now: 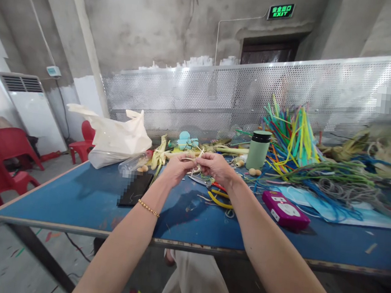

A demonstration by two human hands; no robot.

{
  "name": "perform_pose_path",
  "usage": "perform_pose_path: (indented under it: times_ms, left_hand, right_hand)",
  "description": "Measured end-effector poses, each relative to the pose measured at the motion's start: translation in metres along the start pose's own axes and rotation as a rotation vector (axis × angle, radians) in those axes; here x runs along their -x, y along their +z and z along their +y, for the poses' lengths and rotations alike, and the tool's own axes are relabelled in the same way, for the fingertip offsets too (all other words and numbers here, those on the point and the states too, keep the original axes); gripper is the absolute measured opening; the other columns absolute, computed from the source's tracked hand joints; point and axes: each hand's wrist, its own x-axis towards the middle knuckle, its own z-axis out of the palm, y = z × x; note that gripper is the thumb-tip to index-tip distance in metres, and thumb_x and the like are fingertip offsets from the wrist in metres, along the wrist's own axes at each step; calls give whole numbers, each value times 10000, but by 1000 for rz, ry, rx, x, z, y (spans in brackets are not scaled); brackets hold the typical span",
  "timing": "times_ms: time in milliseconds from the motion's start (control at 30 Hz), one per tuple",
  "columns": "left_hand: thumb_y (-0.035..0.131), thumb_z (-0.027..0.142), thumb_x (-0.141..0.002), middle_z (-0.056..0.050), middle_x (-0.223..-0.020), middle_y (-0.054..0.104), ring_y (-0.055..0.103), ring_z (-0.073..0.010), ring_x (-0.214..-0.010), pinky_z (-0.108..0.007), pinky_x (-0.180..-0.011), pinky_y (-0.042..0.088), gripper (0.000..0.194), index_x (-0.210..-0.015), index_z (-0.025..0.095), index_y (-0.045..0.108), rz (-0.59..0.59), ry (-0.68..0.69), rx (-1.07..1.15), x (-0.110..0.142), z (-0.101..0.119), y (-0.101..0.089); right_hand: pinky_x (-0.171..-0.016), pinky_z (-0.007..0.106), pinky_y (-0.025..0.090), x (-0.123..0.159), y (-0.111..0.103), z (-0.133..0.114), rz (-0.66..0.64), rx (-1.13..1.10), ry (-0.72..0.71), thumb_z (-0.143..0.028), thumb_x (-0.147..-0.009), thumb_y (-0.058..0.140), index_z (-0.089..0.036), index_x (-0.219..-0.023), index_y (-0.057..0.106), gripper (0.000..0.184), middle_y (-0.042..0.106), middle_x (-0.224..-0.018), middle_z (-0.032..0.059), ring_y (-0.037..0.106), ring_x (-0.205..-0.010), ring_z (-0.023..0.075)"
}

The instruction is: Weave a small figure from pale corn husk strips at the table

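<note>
Both my hands are raised together above the blue table [83, 195]. My left hand [177, 167] and my right hand [216, 166] are closed in pinches on a thin pale strip [198, 157] stretched between them; it looks like a strand of straw or husk. A gold bead bracelet [148, 208] circles my left wrist. Under my hands lie yellow-and-red handled scissors or pliers [219, 195]. A dark phone-like slab [136, 188] lies to the left of my left forearm.
A green cylinder with a black lid [259, 149] stands behind my right hand, a bundle of coloured strips [291, 135] and tangled cords [337, 183] to its right. A magenta device [285, 211] lies near the front right. A white plastic bag [116, 136], a clear bottle [133, 162], red chairs [4, 155].
</note>
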Motion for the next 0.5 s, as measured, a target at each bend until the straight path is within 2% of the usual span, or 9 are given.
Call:
perform_pose_path:
  times_ms: [133, 300, 500]
  left_hand:
    - [899, 235, -528, -25, -691, 668, 612, -120, -607, -298, -679, 474, 345, -754, 104, 672, -39, -2, -22, 2, 3, 1]
    - [916, 228, -473, -26, -685, 679, 614, -115, -586, -282, -657, 480, 376, -737, 98, 683, 14, 2, -40, 1, 1, -1]
    - [911, 223, -471, -21, -654, 672, 612, -113, -571, -273, -639, 475, 374, -718, 106, 656, 21, 10, -63, 0, -1, -2]
  right_hand:
    - [-418, 217, 276, 1, 0, -1, 3, -8, -3, -316, -635, 797, -171, -641, 550, 287, 514, -481, -32, 408, -432, 69]
    - [-411, 210, 315, 2, 3, -2, 33, -24, 5, -354, -620, 816, -168, -638, 557, 319, 534, -493, -25, 469, -446, 85]
    - [-397, 201, 306, 3, 7, -5, 143, 94, -76, -322, -639, 777, -163, -593, 571, 265, 512, -447, -34, 441, -415, 74]
